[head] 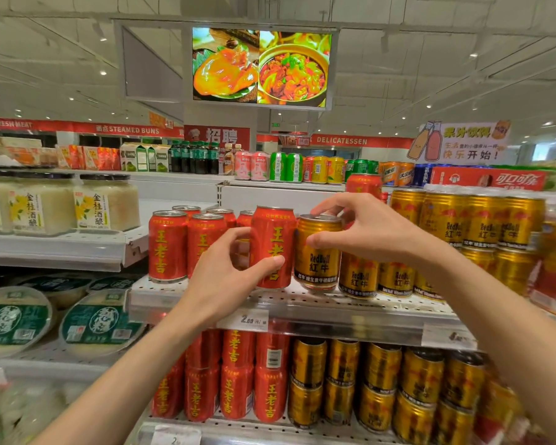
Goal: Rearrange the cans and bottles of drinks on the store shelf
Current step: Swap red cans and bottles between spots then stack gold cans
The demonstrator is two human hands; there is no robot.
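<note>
Up front on the middle shelf (302, 311), the left hand (228, 271) is wrapped round a red can (272, 239), and the right hand (363, 229) pinches a gold can (316, 252) by its rim, just beside it. I'd say slide each into its own colour group, labels facing out, without nudging the rows behind.

Perforated white shelf (302, 305); red cans (167, 248), gold cans (358, 276) upright

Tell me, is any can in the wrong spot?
Maybe one: a red can perches high behind the gold Red Bull cans, away from the other red cans. The left hand grips a red can; the right hand grips a gold one.
</note>
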